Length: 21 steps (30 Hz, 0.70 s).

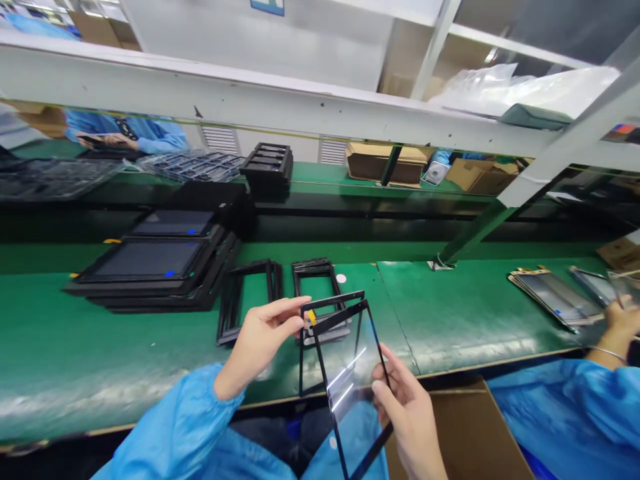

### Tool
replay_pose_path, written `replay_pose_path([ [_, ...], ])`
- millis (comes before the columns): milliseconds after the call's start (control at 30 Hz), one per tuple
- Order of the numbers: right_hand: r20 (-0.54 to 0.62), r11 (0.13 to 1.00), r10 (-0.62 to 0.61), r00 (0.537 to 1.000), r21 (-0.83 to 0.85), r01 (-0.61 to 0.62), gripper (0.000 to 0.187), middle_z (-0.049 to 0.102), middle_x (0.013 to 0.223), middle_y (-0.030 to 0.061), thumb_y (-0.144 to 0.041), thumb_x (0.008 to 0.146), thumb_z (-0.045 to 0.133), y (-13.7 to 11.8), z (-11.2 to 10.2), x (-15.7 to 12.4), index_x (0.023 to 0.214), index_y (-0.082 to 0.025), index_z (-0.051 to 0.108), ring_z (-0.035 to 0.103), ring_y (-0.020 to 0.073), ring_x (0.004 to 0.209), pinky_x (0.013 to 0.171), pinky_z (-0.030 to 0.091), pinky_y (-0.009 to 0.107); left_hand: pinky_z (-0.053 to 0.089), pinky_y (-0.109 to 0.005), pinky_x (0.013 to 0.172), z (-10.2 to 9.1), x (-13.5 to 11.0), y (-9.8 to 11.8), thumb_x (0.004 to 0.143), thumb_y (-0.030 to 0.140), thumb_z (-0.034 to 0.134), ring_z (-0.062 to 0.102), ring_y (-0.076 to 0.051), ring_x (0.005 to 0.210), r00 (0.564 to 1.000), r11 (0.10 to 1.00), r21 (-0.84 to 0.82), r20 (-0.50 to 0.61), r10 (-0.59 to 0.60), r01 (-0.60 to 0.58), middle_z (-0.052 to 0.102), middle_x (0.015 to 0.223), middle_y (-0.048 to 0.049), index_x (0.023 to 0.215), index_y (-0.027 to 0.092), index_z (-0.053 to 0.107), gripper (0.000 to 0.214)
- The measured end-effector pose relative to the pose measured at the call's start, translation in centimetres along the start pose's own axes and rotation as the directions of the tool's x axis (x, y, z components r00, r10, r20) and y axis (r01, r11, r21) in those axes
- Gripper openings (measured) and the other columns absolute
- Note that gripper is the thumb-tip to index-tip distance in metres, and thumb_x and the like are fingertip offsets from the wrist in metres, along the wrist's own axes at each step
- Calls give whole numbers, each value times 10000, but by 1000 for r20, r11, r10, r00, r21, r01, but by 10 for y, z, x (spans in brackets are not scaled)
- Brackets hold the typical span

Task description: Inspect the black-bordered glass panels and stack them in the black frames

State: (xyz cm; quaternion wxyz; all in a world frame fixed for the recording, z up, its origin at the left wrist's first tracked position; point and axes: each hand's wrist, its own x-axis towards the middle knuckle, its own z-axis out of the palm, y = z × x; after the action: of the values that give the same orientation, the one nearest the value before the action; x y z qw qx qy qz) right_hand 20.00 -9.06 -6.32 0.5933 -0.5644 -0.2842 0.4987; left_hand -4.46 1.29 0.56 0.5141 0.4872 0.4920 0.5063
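My left hand (257,343) pinches the upper left corner of a thin black rectangular frame (333,301). A clear glass panel with a black border (345,363) is tilted in front of that frame, and my right hand (410,410) grips it by its right edge. A small yellow tab (313,317) shows at the panel's upper left corner, close to my left fingertips. The panel overlaps the frame in view; I cannot tell if they touch. Behind them, a pile of black frames (274,287) and a second pile of frames (311,268) lie on the green bench (390,293).
Black trays with dark screens (155,283) are stacked at the left. A green-and-white post (480,233) rises from the bench. At the right, a co-worker's hand (620,320) is near several panels (557,297). A cardboard box (465,427) stands below the bench edge.
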Motion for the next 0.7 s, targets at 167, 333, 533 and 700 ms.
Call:
replay_pose_path([
  [167,10,999,-13,1000,-51,13,592,713,890,5,-433,751,921,-2,6,-1,1313,-301,790,569,162,588,431,474,251,627,-259,629,-5,-7,0,741,209,865,727,-179,675,996,996,10,-7,92,-92,791,777,-26,993,265,911,262],
  [333,-13,993,-62,998,-104,61,657,718,931,15,-461,796,900,2,9,-5,1398,-267,720,580,167,639,490,518,259,614,-233,622,-6,-13,-7,781,207,873,736,-175,709,998,994,-104,51,32,-27,812,802,-31,1069,274,899,297],
  [533,-27,988,-86,996,-127,82,707,701,962,26,-471,818,893,9,15,-11,1448,-239,670,607,183,748,557,559,253,618,-224,593,-5,-17,-21,780,281,928,756,-174,717,989,956,-263,105,-105,129,843,895,-60,1160,239,870,387],
  [700,-62,986,-88,994,-148,78,690,717,988,39,-463,838,874,9,22,-15,1452,-222,670,627,179,743,560,562,255,622,-210,569,-4,-17,-27,753,324,958,776,-186,726,982,928,-324,104,-156,182,828,874,-65,1174,221,863,443],
])
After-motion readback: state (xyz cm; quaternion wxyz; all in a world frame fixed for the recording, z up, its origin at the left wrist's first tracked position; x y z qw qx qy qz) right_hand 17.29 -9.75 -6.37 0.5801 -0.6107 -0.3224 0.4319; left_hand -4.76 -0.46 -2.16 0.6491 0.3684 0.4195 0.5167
